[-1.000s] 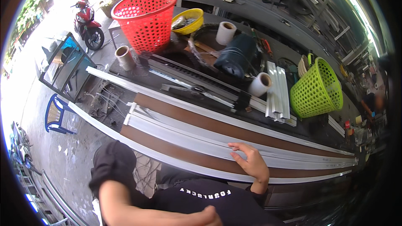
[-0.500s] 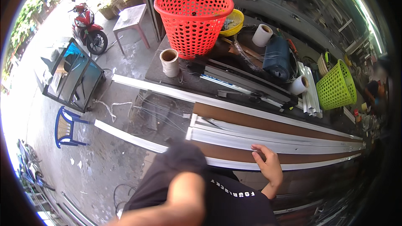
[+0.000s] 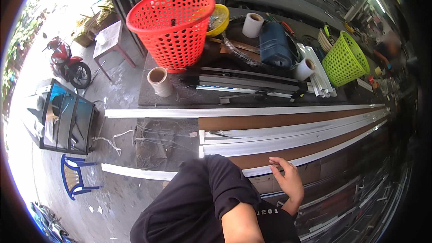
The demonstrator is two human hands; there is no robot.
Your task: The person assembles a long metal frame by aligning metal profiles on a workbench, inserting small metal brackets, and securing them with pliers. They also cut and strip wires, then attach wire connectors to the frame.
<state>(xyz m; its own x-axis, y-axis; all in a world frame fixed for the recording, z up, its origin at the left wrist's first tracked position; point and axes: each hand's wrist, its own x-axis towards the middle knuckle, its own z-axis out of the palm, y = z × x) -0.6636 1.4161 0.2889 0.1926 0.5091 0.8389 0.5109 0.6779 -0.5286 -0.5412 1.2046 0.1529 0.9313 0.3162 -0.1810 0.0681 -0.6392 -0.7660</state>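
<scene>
- Head view: has the right hand (image 3: pixel 289 182) half-open and empty, loosely curled, by the near white rail (image 3: pixel 139 171); cannot tell whether touching.
- Cannot tell the left hand's state, out of view beyond the left forearm (image 3: pixel 240 224).
- Shows paired white profiles (image 3: pixel 270 141) lying lengthwise over brown board (image 3: pixel 252 123), before the far white rail (image 3: pixel 171 113).
- Shows a red basket (image 3: pixel 175 45) beyond.
</scene>
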